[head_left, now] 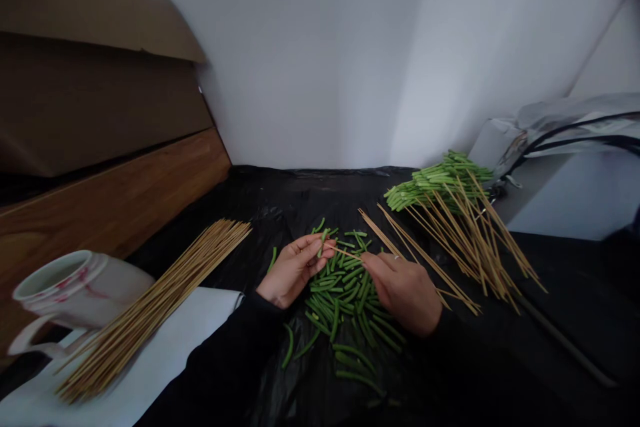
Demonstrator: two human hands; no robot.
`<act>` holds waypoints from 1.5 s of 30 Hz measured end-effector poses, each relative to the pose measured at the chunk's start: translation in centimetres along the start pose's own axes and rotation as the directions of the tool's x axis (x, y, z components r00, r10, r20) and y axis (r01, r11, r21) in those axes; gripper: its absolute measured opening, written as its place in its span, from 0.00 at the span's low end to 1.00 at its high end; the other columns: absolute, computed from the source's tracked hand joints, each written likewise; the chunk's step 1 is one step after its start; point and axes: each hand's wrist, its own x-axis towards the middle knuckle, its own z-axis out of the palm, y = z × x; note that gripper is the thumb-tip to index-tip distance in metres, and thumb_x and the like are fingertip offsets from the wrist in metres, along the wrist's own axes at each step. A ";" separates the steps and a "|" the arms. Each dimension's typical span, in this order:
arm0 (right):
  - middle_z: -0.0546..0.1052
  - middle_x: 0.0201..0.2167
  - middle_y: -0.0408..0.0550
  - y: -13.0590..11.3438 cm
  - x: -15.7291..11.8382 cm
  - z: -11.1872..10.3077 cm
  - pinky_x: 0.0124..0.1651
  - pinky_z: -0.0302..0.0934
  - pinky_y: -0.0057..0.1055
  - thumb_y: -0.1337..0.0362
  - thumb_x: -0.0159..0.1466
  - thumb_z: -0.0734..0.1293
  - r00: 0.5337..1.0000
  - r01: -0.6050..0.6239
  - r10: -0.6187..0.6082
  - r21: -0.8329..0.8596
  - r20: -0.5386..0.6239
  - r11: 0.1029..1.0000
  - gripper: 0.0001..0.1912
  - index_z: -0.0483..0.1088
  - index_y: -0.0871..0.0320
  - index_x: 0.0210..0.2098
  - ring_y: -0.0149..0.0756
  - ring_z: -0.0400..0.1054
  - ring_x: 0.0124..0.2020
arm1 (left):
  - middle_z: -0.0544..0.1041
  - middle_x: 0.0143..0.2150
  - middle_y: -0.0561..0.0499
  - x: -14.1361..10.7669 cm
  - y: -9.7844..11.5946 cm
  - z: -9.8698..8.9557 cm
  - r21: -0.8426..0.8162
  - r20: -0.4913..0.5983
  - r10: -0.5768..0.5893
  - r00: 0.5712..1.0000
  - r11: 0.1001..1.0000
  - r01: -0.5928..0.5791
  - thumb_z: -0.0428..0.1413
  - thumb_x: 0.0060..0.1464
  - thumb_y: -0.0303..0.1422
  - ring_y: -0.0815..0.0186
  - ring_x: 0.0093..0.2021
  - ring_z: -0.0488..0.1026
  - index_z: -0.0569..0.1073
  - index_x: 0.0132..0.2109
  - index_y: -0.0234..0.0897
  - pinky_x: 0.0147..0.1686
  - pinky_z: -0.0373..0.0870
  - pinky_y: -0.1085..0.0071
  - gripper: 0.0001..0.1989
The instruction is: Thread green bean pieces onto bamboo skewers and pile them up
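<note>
My left hand [293,270] pinches a short green vegetable stalk [323,240], like a cut garlic scape or bean, between thumb and fingers. From my right hand [407,290] a thin bamboo skewer [346,253] points left, its tip at the stalk. Whether the tip has pierced it I cannot tell. Below both hands spreads a loose pile of cut green stalks [345,300] on black plastic sheeting [295,197]. To the right, skewers loaded with green stalks [435,180] lie stacked, their bare sticks [470,240] fanning toward me.
At left, a bundle of bare bamboo skewers [160,307] lies across white paper [200,320], beside a tipped white mug [90,287]. A cardboard box [90,93] stands behind them. A white wall [320,60] closes the back; a clear plastic bag [575,110] and black cables sit at right.
</note>
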 end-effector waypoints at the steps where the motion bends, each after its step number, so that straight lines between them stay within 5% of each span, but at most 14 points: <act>1: 0.72 0.26 0.44 0.0 0.0 -0.1 0.31 0.50 0.29 0.68 0.67 0.55 1.000 0.000 0.000 -0.002 -0.015 1.000 0.14 0.71 0.59 0.44 0.30 0.64 0.27 | 0.79 0.41 0.44 0.0 0.0 0.0 -0.027 -0.004 -0.017 1.000 0.999 0.017 0.59 0.54 0.26 0.71 0.36 0.76 0.76 0.41 0.30 0.35 0.72 0.79 0.07; 24: 0.72 0.27 0.43 -0.4 -0.1 -0.2 0.30 0.50 0.29 0.70 0.65 0.56 1.000 -0.028 0.028 -0.027 0.011 0.999 0.16 0.70 0.58 0.48 0.29 0.64 0.27 | 0.80 0.40 0.44 0.0 0.1 -0.1 0.000 0.014 -0.034 0.999 0.999 0.034 0.59 0.54 0.27 0.70 0.37 0.77 0.78 0.41 0.31 0.35 0.72 0.80 0.07; 45: 0.73 0.28 0.45 -1.1 0.0 0.0 0.34 0.51 0.27 0.71 0.66 0.54 0.987 -0.125 0.115 0.082 0.113 0.989 0.13 0.69 0.58 0.35 0.30 0.67 0.31 | 0.79 0.37 0.45 0.1 -0.4 -0.2 0.028 0.008 -0.032 0.999 0.999 0.032 0.63 0.49 0.28 0.71 0.35 0.76 0.78 0.41 0.30 0.33 0.71 0.80 0.10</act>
